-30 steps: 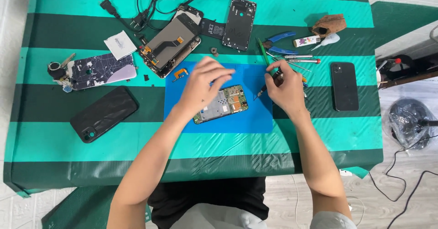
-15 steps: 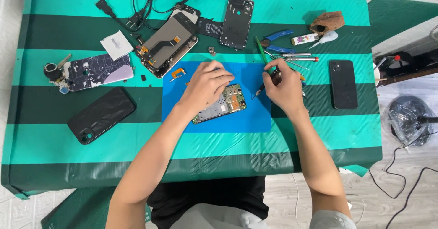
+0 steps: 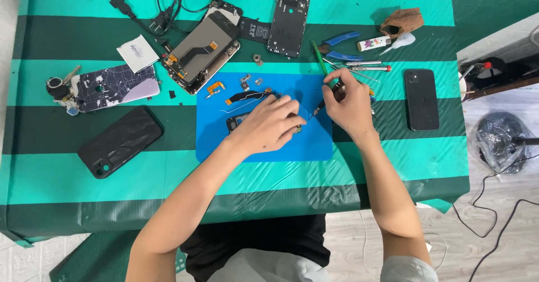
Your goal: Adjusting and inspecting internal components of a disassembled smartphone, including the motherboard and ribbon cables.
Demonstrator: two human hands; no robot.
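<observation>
On the blue mat [image 3: 224, 141], hands steady an opened phone [image 3: 237, 121].

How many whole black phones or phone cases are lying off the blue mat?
2: a black phone case left of the blue mat, a black phone to its right. Others may be hidden.

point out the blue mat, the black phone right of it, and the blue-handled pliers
blue mat [image 3: 224, 141], head view, bare lower left part
black phone [image 3: 422, 99], head view, middle of its back
blue-handled pliers [image 3: 339, 36], head view, upper blue handle
</observation>
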